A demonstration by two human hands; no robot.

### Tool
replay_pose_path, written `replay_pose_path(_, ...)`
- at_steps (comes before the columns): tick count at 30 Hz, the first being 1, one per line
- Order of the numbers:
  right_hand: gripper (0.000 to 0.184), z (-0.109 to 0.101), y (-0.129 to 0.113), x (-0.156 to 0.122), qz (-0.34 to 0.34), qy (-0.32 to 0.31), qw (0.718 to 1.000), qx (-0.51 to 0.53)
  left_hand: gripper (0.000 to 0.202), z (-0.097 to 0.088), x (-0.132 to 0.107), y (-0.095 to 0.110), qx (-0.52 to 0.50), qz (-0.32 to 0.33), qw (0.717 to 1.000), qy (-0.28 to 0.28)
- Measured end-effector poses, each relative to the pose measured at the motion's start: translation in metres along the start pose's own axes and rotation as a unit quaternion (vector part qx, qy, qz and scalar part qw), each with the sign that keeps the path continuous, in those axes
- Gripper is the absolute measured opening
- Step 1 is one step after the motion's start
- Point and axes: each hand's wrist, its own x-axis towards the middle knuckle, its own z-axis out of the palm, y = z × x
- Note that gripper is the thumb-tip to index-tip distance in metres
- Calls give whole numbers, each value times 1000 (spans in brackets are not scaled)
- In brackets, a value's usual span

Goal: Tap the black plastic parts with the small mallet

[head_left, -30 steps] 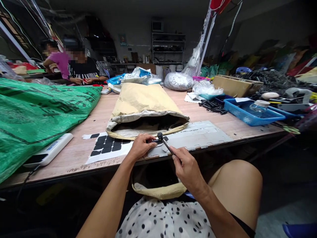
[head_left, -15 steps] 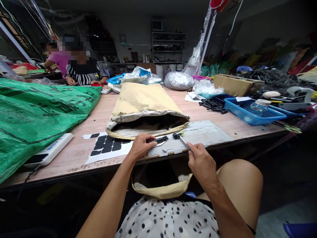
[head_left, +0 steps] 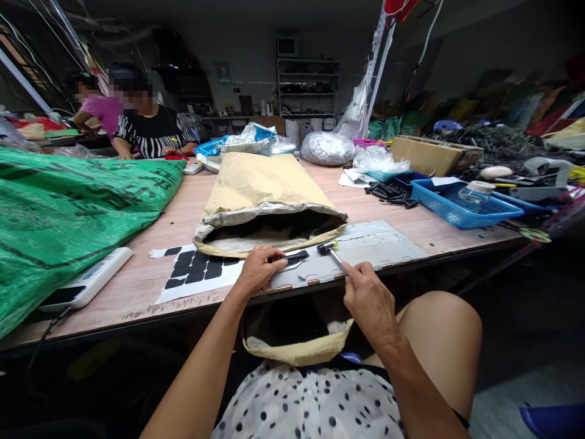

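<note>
My left hand (head_left: 259,268) is closed on a small flat black part (head_left: 292,256), pinning it to a grey metal plate (head_left: 365,244) at the table's front edge. My right hand (head_left: 369,296) grips the thin handle of a small hammer (head_left: 328,247), whose black head rests on the plate just right of the part. An open tan paper sack (head_left: 269,201) lies right behind both hands. A white sheet with black square pads (head_left: 194,271) lies left of my left hand.
A large green woven bag (head_left: 68,207) fills the table's left, with a white scale (head_left: 82,283) beside it. Blue trays (head_left: 461,207), loose black parts (head_left: 388,192) and a cardboard box (head_left: 434,155) sit at right. Two people work at the far left. A tan bag (head_left: 297,350) hangs over my lap.
One second ago the hammer head was on the black part. My right hand has since swung the hammer to the right and laid its head on the plate. My left hand stayed put.
</note>
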Motion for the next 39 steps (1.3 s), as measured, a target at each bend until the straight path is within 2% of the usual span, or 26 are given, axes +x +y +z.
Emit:
replay_pose_path(4, 36, 1, 1, 0, -7, 5, 1000, -1, 20, -4, -3, 8, 3, 16, 1000, 11)
replay_pose_path(8, 36, 1, 2, 0, -9, 3, 1000, 4, 21, -5, -31, 33, -43, 75, 995, 50)
replay_pose_path(10, 37, 1, 3, 1, -10, 4, 1000, 8, 23, 0, -55, 45, -80, 113, 990, 16)
replay_pose_path(12, 37, 1, 3, 1, -10, 7, 1000, 12, 24, 12, -78, 51, -77, 113, 989, -51)
replay_pose_path(14, 37, 1, 3, 1, -10, 7, 1000, 15, 25, 28, -95, 47, -42, 71, 992, -91)
replay_pose_path(18, 36, 1, 3, 1, -7, 4, 1000, 21, 24, 66, -111, 18, 16, -18, 996, -91)
replay_pose_path(21, 36, 0, 3, 1, -5, 5, 1000, 27, 21, 80, -113, 8, 33, -26, 991, -128)
replay_pose_path(23, 36, 0, 3, 2, -4, 5, 1000, 29, 18, 78, -112, 16, 36, -3, 985, -169)
replay_pose_path(25, 37, -1, 3, 2, -3, 2, 1000, 30, 16, 66, -107, 32, 25, 37, 981, -191)
replay_pose_path(26, 37, -1, 3, 2, -3, -1, 1000, 30, 14, 57, -101, 40, 17, 58, 982, -179)
replay_pose_path(28, 37, -2, 3, 2, -4, -4, 1000, 29, 21, 35, -83, 52, 15, 86, 991, -104)
replay_pose_path(30, 37, -1, 3, 2, -4, -4, 1000, 28, 30, 10, -57, 50, 44, 62, 997, 23)
replay_pose_path(32, 37, 0, 3, 1, -4, 0, 1000, 27, 36, -15, -25, 35, 85, 8, 990, 116)
replay_pose_path(33, 36, 0, 3, 1, -5, 2, 1000, 26, 34, -25, -9, 24, 147, -46, 975, 159)
replay_pose_path(34, 36, 1, 3, 1, -6, 3, 1000, 25, 33, -34, 6, 12, 207, -96, 959, 170)
replay_pose_path(35, 36, 1, 4, 1, -7, 4, 1000, 24, 33, -40, 20, 1, 228, -119, 950, 176)
replay_pose_path(39, 36, 2, 5, 2, -9, 7, 1000, 27, 33, -46, 48, -31, 271, -165, 935, 157)
